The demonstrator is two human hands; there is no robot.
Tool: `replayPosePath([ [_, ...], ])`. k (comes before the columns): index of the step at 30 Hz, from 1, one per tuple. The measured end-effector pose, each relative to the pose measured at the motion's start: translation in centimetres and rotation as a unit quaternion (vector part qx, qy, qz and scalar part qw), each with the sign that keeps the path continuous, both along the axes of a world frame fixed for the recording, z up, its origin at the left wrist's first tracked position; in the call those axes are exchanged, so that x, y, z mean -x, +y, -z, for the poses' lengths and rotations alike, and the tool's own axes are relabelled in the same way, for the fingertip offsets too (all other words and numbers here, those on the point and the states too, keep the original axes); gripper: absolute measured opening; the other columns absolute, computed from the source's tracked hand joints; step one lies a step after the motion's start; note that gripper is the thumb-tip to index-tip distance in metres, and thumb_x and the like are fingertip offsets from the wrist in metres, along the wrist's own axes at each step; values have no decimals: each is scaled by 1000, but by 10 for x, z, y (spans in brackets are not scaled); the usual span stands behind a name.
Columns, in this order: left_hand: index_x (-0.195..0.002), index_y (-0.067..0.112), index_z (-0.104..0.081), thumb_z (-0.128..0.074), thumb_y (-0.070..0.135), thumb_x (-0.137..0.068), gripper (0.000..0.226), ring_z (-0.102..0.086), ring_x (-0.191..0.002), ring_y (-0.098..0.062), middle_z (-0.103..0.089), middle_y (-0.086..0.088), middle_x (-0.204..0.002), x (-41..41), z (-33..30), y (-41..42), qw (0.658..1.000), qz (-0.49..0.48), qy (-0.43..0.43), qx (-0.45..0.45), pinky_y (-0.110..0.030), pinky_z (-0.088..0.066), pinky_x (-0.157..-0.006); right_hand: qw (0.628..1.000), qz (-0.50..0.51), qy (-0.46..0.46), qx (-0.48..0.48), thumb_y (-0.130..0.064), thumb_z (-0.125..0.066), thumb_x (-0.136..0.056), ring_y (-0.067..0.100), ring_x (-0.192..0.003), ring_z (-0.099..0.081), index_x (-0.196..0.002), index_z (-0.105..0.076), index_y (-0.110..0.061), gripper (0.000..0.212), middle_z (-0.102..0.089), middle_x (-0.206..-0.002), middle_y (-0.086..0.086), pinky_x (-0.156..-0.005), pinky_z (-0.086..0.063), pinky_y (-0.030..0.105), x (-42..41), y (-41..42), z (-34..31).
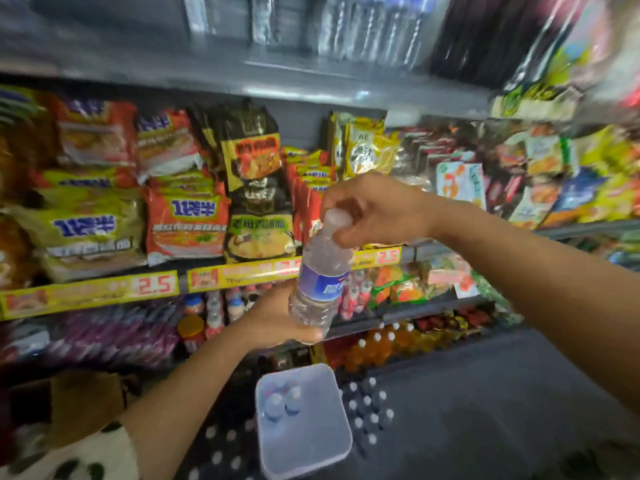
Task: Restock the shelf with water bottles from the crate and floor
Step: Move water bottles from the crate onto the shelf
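Observation:
A clear water bottle (320, 275) with a blue label and white cap is held upright in front of the shelves. My left hand (277, 320) cups its base from below and behind. Above it, my right hand (372, 211) pinches the bottle's neck just under the cap. Down on the floor stands a translucent plastic crate (308, 441) with a few bottle caps showing inside. Several more white-capped bottles (369, 407) stand on the floor beside the crate. The top shelf (367, 32) holds blurred clear bottles.
Instant noodle packs (187, 220) fill the middle shelf above yellow price strips (149, 285). Small drink bottles (214, 313) and orange soda bottles (377, 344) sit on lower shelves. Snack bags (554, 181) crowd the right side. A dark floor (502, 403) lies to the right.

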State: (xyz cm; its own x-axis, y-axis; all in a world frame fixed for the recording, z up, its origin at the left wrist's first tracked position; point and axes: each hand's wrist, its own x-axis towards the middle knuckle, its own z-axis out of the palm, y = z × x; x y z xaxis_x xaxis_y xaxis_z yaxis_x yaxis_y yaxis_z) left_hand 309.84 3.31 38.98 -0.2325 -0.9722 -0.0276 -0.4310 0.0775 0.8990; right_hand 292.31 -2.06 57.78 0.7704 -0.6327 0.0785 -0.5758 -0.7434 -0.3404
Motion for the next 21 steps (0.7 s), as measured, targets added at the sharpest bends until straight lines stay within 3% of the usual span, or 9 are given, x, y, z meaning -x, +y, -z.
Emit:
replayPosePath([
  [5,-108,24,-66,-90,16,-61,54,-67,-92,-2,-73,9,-101,10,-68,10,997,-36,16,70,-30,-53,-83,993,54,-100,-16,-9,-72,-72,6,-60,-49,-95,-63,-9,24,-58,-71,0,-55,-42,29,12,11,-61],
  [7,-107,28,-65,-91,26,-56,57,-69,-91,-5,-73,10,-99,15,-91,14,993,-59,30,94,-35,-54,-85,982,89,-160,-37,-14,-77,-74,3,-55,-49,-100,-59,-9,32,-58,-72,-1,-49,-39,22,19,15,-74],
  [9,-108,29,-65,-91,37,-51,63,-70,-93,-11,-73,9,-100,19,-112,15,991,-69,42,111,-41,-55,-87,978,104,-172,-46,-25,-80,-75,6,-61,-51,-101,-58,-10,37,-60,-80,1,-53,-41,20,24,22,-82],
  [13,-103,18,-68,-87,11,-66,42,-71,-87,-7,-75,7,-93,26,-147,16,994,-23,58,94,-32,-56,-81,980,83,-161,-83,-33,-81,-73,14,-81,-56,-107,-59,-12,46,-64,-104,16,-72,-46,33,36,30,-98],
  [18,-102,17,-63,-73,-10,-75,39,-70,-83,-3,-75,11,-87,29,-179,11,994,87,41,54,-17,-53,-71,978,64,-145,-139,-26,-79,-76,18,-93,-66,-104,-64,-13,35,-70,-104,3,-84,-52,36,56,25,-120],
  [21,-105,16,-63,-77,-8,-72,43,-69,-89,-5,-74,10,-92,36,-192,-3,991,123,25,48,-17,-51,-75,980,65,-155,-108,-43,-84,-64,26,-93,-67,-102,-62,4,65,-70,-102,18,-84,-53,49,61,12,-125],
])
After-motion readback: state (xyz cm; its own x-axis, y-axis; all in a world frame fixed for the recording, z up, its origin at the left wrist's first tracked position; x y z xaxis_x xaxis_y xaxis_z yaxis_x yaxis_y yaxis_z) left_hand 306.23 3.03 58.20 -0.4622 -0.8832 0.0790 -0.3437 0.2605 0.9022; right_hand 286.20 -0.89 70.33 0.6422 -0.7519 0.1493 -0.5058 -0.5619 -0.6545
